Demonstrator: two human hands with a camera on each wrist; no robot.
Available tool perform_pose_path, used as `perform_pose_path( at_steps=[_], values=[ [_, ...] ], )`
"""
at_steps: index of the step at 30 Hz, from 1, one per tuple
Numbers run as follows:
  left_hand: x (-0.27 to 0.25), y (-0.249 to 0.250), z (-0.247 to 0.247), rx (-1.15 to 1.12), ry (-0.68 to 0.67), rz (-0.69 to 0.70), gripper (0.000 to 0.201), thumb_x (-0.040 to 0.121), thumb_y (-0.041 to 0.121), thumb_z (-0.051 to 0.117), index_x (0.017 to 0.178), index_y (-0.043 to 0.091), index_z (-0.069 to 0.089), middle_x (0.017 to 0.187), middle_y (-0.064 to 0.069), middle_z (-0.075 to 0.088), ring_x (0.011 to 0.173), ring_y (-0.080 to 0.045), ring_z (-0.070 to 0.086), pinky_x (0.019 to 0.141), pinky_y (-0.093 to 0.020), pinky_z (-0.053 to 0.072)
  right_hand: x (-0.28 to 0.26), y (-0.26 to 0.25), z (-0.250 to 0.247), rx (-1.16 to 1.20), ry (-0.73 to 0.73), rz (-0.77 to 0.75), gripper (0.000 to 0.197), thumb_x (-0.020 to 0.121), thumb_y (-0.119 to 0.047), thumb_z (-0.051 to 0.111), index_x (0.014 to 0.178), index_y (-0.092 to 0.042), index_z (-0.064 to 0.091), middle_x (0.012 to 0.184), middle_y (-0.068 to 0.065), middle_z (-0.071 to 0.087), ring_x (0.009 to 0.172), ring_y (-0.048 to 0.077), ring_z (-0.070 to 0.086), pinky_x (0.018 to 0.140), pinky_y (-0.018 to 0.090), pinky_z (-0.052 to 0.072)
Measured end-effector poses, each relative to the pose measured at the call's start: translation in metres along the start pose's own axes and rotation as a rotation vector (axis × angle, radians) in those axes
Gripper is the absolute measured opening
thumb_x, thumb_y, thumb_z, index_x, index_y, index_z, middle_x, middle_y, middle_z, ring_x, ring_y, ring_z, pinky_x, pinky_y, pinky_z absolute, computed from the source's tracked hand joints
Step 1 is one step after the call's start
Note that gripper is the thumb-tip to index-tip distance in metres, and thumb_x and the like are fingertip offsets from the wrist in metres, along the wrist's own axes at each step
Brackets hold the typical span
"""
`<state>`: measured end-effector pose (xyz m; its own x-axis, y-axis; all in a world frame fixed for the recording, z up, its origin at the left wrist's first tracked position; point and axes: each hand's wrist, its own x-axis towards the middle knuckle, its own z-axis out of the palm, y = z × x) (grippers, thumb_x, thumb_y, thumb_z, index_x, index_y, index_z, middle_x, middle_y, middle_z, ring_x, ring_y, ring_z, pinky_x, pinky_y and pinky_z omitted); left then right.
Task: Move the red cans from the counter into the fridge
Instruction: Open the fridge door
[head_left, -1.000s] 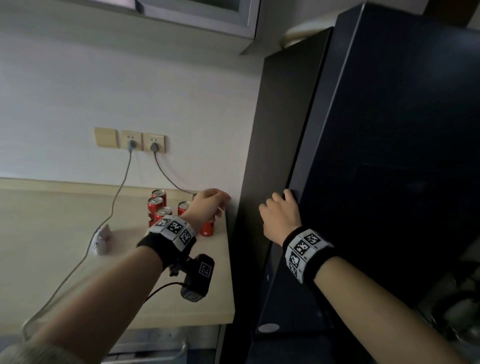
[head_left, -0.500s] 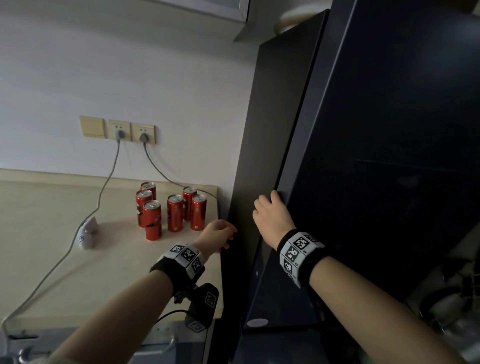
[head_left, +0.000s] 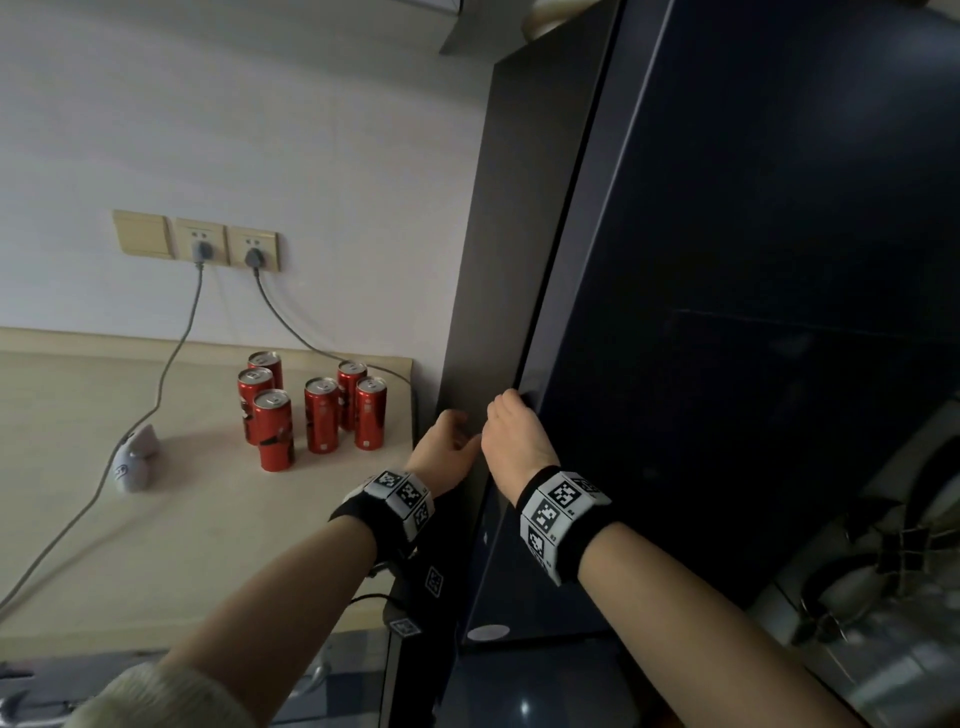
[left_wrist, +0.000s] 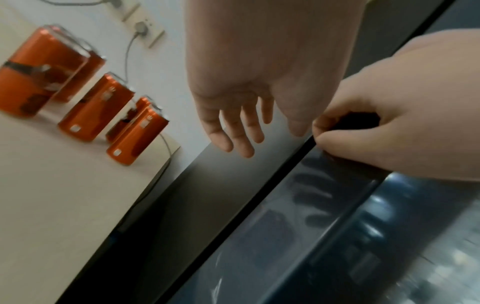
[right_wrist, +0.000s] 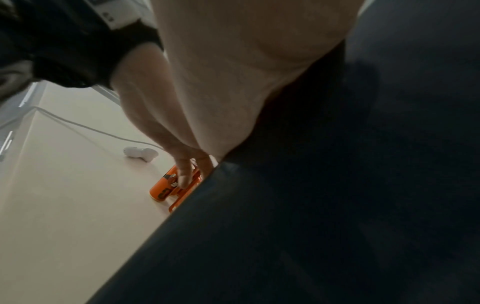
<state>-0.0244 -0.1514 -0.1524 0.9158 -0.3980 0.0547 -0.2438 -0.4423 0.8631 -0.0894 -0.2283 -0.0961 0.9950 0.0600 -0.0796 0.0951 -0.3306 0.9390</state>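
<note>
Several red cans (head_left: 311, 410) (left_wrist: 85, 107) (right_wrist: 166, 186) stand upright in a cluster at the back right of the beige counter (head_left: 130, 545). The tall black fridge (head_left: 753, 312) stands just right of the counter with its door shut. My right hand (head_left: 511, 434) (left_wrist: 389, 139) curls its fingers round the left edge of the fridge door (left_wrist: 298, 156). My left hand (head_left: 447, 447) (left_wrist: 241, 125) hovers beside it by the fridge's side panel, fingers straight and loose, holding nothing.
Two grey cables (head_left: 182, 358) run from wall sockets (head_left: 228, 247) down across the counter. A small grey-white plug-like object (head_left: 134, 460) lies left of the cans. Drawer fronts with a handle (head_left: 317, 670) sit below the counter's front edge.
My left hand has come away from the cans and swung right to the fridge's side, empty. The right hand stays on the door edge. The view has shifted so the cans show fully.
</note>
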Motion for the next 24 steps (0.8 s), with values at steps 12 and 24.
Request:
perform_pose_path(
  at_steps=[12,24],
  values=[
    [0.026,0.031,-0.010,0.566,-0.194,0.175,0.038,0.093,0.015,0.047,0.131,0.012,0.045,0.128,-0.015,0.059,0.116,-0.034,0.059,0.095,-0.041,0.049,0.001,0.002,-0.004,0.028,0.021,0.027,0.034,0.101,-0.024,0.037,0.129,-0.013,0.052,0.125,0.004,0.057,0.120,0.021,0.047,0.101,0.034,0.032],
    [0.030,0.027,-0.011,0.593,-0.122,0.197,0.047,0.087,0.053,0.049,0.119,0.020,0.055,0.121,-0.006,0.064,0.109,-0.030,0.062,0.087,-0.039,0.051,-0.055,-0.012,-0.008,0.219,0.002,0.043,0.019,0.093,-0.025,0.051,0.102,-0.014,0.064,0.098,0.005,0.063,0.093,0.024,0.056,0.092,0.036,0.043]
  ],
)
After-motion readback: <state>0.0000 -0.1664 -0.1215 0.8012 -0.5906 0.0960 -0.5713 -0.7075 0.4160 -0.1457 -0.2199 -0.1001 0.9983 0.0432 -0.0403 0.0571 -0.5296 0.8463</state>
